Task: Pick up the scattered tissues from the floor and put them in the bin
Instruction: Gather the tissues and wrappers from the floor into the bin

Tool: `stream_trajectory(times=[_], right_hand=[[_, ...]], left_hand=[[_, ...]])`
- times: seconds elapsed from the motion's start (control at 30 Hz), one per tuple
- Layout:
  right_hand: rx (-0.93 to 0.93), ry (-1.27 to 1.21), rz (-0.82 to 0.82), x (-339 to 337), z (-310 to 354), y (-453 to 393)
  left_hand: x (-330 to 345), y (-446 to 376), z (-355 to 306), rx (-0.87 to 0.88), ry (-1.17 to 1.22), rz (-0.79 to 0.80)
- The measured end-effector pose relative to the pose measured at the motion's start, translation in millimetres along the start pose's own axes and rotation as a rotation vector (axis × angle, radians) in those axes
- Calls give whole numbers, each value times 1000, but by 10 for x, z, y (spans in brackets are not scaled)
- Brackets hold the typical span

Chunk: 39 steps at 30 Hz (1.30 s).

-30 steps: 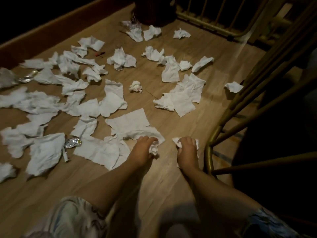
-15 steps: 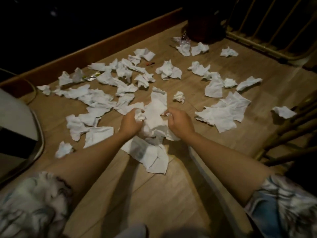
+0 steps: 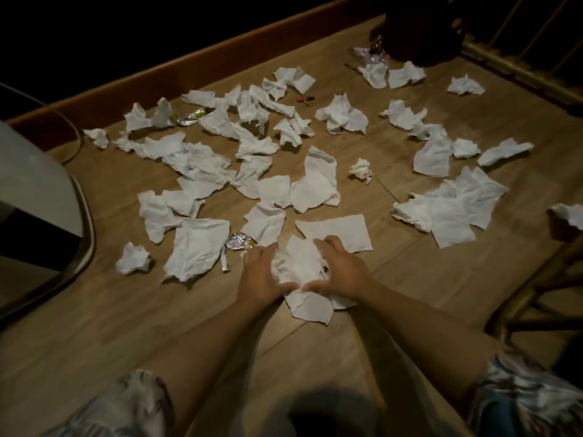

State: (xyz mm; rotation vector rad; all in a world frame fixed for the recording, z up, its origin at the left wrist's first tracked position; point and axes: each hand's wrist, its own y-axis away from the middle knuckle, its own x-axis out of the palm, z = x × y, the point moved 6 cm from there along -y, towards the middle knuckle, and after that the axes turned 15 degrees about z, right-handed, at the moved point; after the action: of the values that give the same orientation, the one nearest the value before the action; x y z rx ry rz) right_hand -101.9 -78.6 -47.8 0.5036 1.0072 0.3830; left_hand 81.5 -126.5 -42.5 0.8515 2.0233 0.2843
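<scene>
Head view: my left hand [image 3: 263, 275] and right hand [image 3: 342, 271] cup a small heap of tissues [image 3: 299, 266] between them, fingers spread and curled inward. Other tissues [image 3: 202, 171] litter the floor [image 3: 94, 326]. Featherlight, soft, they will crush easily (bunch from the edges inward).

The floor [image 3: 94, 335] was wood-look plank in a warm brown, lit dimly from above, with the far edges lost in darkness. A reddish-brown skirting board [image 3: 195, 61] ran diagonally from nine o'clock up to twelve o'clock. At nine o'clock stood a pale, rounded piece of furniture [image 3: 28, 190] with a metal-edged base. Brass-coloured railings [image 3: 517, 64] closed off the one o'clock corner, and a dark chair frame [image 3: 542, 291] stood at three o'clock.
</scene>
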Motion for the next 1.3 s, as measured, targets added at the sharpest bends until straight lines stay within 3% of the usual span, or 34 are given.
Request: stream_trajectory(times=[0.2,0.37,0.6,0.77,1.07,1.17,1.3], right_hand=[[-30,-57,-97,100,-52,28],[-136,1,-208,-40,5,48],[-143,-460,-409,-1010,251,-206],[-150,-782,-441,-1762,626,-72],[27,-929,-387,-3007,1622,1182],[76,-1077,-388,-3552,1999,1718],[127,-1255,-388,-4362,2570,2473]], left_hand=[[106,45,-24,130,-51,30],[-22,26,-131,174,-85,-33],[-777,-383,-544,158,348,-238],[-1477,-360,-1093,160,599,-294],[-2704,763,-2019,-171,1027,-170],[-3269,1264,-2449,-198,1183,-102],[-4209,1991,-3059,-238,1394,-133]])
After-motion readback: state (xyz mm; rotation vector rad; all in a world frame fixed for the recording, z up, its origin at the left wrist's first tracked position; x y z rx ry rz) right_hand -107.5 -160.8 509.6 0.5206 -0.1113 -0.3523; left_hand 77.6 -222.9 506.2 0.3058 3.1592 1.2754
